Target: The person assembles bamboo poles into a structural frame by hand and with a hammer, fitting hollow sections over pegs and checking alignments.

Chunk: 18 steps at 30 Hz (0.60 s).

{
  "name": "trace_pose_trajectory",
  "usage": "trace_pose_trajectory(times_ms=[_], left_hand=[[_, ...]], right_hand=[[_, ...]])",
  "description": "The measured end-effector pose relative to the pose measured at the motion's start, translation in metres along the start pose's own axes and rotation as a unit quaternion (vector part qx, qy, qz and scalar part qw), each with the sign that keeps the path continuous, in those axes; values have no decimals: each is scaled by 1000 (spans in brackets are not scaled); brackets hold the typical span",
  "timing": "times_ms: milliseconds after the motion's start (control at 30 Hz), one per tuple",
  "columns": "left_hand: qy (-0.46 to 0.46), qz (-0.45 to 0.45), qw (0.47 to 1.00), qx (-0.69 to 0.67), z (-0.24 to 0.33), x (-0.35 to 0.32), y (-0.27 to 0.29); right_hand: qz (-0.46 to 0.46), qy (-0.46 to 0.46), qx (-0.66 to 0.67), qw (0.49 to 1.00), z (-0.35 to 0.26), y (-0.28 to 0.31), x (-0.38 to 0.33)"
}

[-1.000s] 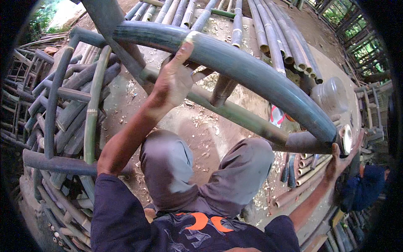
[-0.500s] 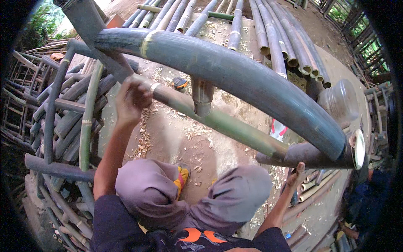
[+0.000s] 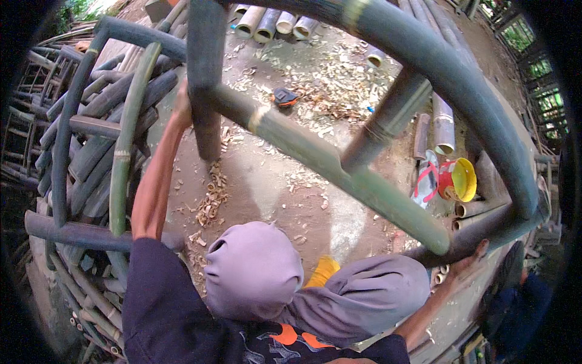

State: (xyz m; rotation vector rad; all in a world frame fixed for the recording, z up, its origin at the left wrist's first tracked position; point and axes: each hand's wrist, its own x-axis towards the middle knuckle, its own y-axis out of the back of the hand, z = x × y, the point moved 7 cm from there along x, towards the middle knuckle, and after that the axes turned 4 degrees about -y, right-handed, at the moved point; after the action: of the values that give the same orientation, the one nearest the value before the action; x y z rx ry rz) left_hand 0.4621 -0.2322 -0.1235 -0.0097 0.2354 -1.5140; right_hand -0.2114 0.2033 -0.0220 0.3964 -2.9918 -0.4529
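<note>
A bamboo frame (image 3: pixel 315 151) is held up across my view. It has a dark curved rail, a greenish straight rail, a short strut between them and a thick post at each end. My left hand (image 3: pixel 183 108) is wrapped against the left post, its fingers mostly hidden behind the bamboo. My right hand (image 3: pixel 468 262) holds the right post from its near side, with one digit showing along the post and the others out of sight. Both of my knees are bent below the frame.
Another bamboo frame (image 3: pixel 121 151) stands at left before piled poles. A tape measure (image 3: pixel 285 97) lies among wood shavings (image 3: pixel 336 91) on the floor. To the right are a flip-flop (image 3: pixel 426 179), a red-and-yellow can (image 3: pixel 458 180) and bamboo tubes. More cut tubes (image 3: pixel 267 27) lie at the far side.
The held bamboo frame has turned and shifted right, its left post now more upright and its curved rail higher. Both my hands moved with it, the left farther away. My right knee shifted right.
</note>
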Motion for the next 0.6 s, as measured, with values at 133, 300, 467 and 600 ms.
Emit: trace_pose_trajectory(times_ms=[133,300,467,600], left_hand=[[166,-22,986,-4,-49,-104,43],[223,100,951,190,-85,-200,100],[207,49,895,392,-92,-190,82],[177,11,938,299,-126,-200,111]], right_hand=[[-120,27,-163,979,10,14,-3],[-217,38,-240,946,73,13,-32],[-239,-4,-207,949,175,77,-20],[-205,-81,-272,937,104,3,-56]])
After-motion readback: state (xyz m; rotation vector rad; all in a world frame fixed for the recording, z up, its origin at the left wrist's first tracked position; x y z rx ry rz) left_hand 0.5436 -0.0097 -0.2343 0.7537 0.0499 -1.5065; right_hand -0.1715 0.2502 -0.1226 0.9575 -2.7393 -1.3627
